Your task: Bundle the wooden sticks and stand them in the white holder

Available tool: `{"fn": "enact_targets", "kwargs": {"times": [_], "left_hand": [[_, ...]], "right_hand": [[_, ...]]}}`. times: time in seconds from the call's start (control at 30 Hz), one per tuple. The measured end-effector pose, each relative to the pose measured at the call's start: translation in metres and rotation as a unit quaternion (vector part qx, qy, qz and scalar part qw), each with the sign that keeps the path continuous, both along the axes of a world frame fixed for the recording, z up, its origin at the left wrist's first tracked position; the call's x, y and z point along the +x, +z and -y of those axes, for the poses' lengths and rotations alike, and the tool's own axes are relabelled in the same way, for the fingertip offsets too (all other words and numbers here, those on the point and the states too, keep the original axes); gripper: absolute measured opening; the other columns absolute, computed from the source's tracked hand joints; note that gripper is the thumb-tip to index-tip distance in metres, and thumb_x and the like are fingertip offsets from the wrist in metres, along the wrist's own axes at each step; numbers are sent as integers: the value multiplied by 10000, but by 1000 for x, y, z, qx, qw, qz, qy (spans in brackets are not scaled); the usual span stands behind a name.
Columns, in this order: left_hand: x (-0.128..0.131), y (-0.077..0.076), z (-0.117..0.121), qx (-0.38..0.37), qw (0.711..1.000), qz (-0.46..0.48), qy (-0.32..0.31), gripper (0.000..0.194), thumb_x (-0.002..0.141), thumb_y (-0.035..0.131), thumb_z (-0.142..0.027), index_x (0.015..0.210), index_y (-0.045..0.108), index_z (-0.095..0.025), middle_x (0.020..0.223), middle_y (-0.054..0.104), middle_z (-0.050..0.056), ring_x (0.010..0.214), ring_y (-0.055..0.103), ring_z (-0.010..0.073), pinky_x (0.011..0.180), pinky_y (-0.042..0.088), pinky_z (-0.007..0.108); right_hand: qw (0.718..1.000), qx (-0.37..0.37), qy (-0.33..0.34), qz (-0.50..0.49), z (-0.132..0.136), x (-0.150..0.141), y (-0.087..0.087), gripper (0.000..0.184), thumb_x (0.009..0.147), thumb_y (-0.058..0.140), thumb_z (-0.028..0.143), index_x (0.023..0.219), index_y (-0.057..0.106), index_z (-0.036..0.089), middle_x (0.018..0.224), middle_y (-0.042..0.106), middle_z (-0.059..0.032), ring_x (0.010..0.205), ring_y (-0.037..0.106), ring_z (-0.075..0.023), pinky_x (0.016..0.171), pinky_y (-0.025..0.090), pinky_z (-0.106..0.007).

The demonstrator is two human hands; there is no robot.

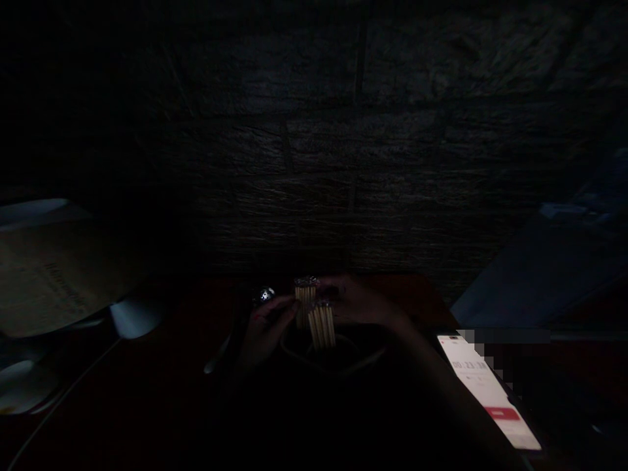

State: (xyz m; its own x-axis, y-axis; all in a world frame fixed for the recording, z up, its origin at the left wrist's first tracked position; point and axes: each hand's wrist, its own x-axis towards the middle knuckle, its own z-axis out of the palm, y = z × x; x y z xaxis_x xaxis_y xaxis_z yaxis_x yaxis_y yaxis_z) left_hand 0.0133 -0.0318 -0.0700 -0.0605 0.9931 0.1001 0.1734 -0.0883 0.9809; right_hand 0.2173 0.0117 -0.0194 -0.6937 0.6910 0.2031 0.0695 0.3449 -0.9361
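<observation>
The scene is very dark. My left hand [262,333] is closed, its thumb and fingertips against the left side of an upright bundle of thin pale sticks [305,297] with a shiny, crinkled top. From the other side, my right hand [346,301] has its fingers curled at that bundle's upper right; its fingertips are partly hidden. A second bundle of thin sticks [322,327], slightly tilted, stands in front, inside a dark container whose rim [360,362] shows faintly. Behind my left fingers sits a small shiny, perforated-looking thing [265,294].
A lit phone [490,392] showing a running timer lies at the right. A brown paper bag [59,275] stands at the left, near pale cup-like items [135,317] and a thin cable [69,391]. A rough block wall [314,144] rises behind the reddish table [402,286].
</observation>
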Motion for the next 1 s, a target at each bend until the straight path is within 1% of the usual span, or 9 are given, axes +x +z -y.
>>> {"fn": "enact_targets", "kwargs": {"times": [0.23,0.4,0.47,0.53,0.67,0.77,0.83,0.9,1.0], "left_hand": [[0,3,-1,0,1000,10,-4,309,778,694,-410,991,725,-189,1033,744,79,1000,673,253,904,498,348],[-1,1,0,10,1000,16,2,328,782,688,-425,1001,718,-183,1049,739,83,1000,674,250,889,505,335],[0,2,0,19,999,32,10,339,786,682,-431,1002,714,-172,1052,737,95,1001,675,254,874,513,332],[1,4,2,32,998,47,29,346,803,660,-437,1009,706,-163,1057,733,104,1002,674,254,864,517,329],[-1,12,11,67,989,53,121,308,805,658,-427,967,699,-168,1009,741,87,958,681,234,836,522,314],[-4,16,28,95,983,20,159,258,808,660,-407,942,709,-193,991,745,64,955,677,226,857,513,317],[-4,15,43,116,982,-26,147,221,828,643,-399,942,720,-226,986,746,44,970,672,223,891,497,323],[-1,13,58,136,984,-63,97,202,843,628,-379,969,729,-257,1025,743,34,995,667,227,918,485,329],[6,9,71,153,983,-81,62,210,846,622,-366,1009,732,-294,1082,735,25,1035,660,238,958,467,341]], "right_hand": [[1000,-20,7,10,-1,8,5,251,796,641,170,1042,684,190,1023,729,-32,951,672,-170,875,504,-339],[998,-51,-8,28,1,20,15,303,793,683,265,1081,660,171,1057,718,-55,981,672,-175,897,504,-339],[997,-42,-41,44,2,27,20,284,820,660,314,1072,670,183,1042,719,-46,976,671,-173,888,508,-332],[993,-5,-96,64,4,36,25,263,842,632,364,1043,691,205,1002,724,-29,945,670,-171,858,513,-324],[977,75,-181,82,12,51,33,287,838,630,425,1031,712,228,992,725,-28,925,662,-186,833,510,-338],[971,81,-211,73,21,54,36,291,841,626,440,1014,717,224,1011,727,-36,931,664,-186,840,507,-332],[969,80,-222,72,28,50,35,298,856,600,460,946,721,203,953,734,-47,895,670,-186,829,510,-329],[966,75,-240,64,36,45,31,324,864,583,479,907,712,185,906,736,-59,876,676,-194,820,517,-336],[961,65,-265,51,49,38,22,332,865,581,485,994,695,202,945,737,-63,913,682,-210,851,522,-361]]}}
